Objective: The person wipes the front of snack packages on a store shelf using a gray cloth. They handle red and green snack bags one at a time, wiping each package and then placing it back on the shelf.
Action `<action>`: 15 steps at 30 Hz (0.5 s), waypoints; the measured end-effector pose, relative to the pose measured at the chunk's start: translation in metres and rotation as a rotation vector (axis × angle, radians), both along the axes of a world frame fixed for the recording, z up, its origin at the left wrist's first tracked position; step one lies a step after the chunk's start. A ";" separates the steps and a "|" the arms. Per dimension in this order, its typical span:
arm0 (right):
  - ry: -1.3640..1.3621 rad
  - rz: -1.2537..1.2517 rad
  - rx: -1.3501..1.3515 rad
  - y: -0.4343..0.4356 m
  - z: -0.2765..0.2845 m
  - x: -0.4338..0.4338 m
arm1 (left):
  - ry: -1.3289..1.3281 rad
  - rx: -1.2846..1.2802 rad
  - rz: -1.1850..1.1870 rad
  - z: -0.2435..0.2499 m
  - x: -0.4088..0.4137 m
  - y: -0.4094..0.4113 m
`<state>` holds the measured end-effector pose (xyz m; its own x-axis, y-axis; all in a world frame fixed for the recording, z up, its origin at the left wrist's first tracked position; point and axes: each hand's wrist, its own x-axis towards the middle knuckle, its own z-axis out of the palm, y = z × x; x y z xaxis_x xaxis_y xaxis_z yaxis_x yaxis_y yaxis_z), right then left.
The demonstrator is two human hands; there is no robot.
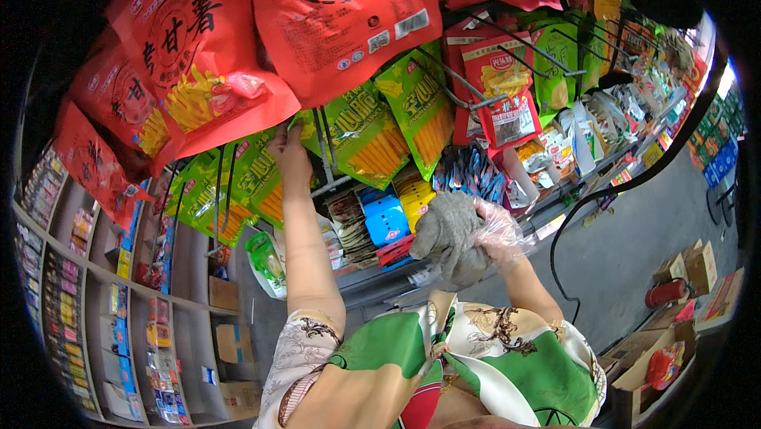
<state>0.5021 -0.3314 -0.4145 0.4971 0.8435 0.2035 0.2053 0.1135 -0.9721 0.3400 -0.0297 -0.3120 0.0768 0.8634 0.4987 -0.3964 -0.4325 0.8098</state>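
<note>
My left hand (290, 153) is bare and raised among the green snack bags, just below the lower edge of a large red snack bag (217, 66). Its fingertips touch the edge of a green bag; whether they pinch it is not clear. One green snack bag (258, 182) hangs left of the hand, another green bag (362, 138) to its right. In a clear plastic glove, my right hand (498, 232) grips a bunched grey cloth (449, 236). The cloth is in front of boxes of small packets, including blue packets (385, 218) and yellow packets (416, 198).
Metal display hooks (327, 150) jut out between the bags. A dark cable (556, 251) loops down at the right. Shelving with goods (89, 268) stands at left. On the grey floor (618, 239) at right are cardboard boxes (701, 265) and a red cylinder (666, 293).
</note>
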 end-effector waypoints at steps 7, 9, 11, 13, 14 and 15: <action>0.088 0.016 0.016 0.008 -0.012 -0.004 | -0.073 -0.241 -0.282 -0.039 0.000 0.018; 0.119 0.026 0.047 0.006 -0.008 -0.005 | -0.190 -0.168 -0.381 -0.028 0.008 0.001; 0.155 0.044 0.038 0.006 -0.007 -0.007 | -0.160 -0.044 -0.419 -0.021 0.003 -0.007; 0.232 0.062 0.053 0.006 -0.009 -0.007 | 0.026 -0.108 -0.254 -0.001 0.000 -0.027; 0.269 0.084 0.062 0.006 -0.005 -0.009 | 0.075 -0.088 -0.223 0.001 -0.006 -0.031; 0.293 0.102 0.067 0.006 0.000 -0.013 | 0.125 -0.070 -0.190 0.002 -0.013 -0.035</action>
